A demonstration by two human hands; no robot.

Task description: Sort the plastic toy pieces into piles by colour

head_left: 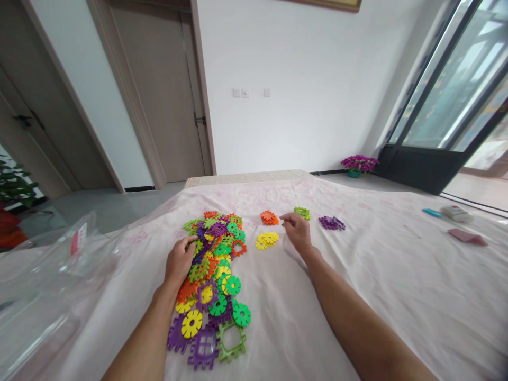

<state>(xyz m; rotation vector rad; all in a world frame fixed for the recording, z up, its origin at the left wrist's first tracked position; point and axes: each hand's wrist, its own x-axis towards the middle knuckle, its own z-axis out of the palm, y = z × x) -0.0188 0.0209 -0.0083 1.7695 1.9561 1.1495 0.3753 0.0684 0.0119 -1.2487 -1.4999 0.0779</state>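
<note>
A long mixed pile of plastic interlocking building pieces [206, 293], in purple, green, orange and yellow, lies on the pink cloth. My left hand [180, 258] rests along the pile's left edge with its fingers reaching over the pieces, and nothing shows in its grasp. To the right, my right hand [297, 231] is closed in a pinch beside an orange stack [269, 217]; whatever is between its fingertips is too small to make out. Yellow round pieces [267, 240] lie just below that stack. Partly behind the right hand sit light-green pieces [302, 212], with purple pieces [332, 223] farther right.
Clear plastic packaging [59, 270] spreads over the left side of the cloth. At the right are a blue object [432, 212], a white pack [457, 214] and a folded pink item [467, 236]. Beyond the far edge stands a pot of magenta flowers [359, 164].
</note>
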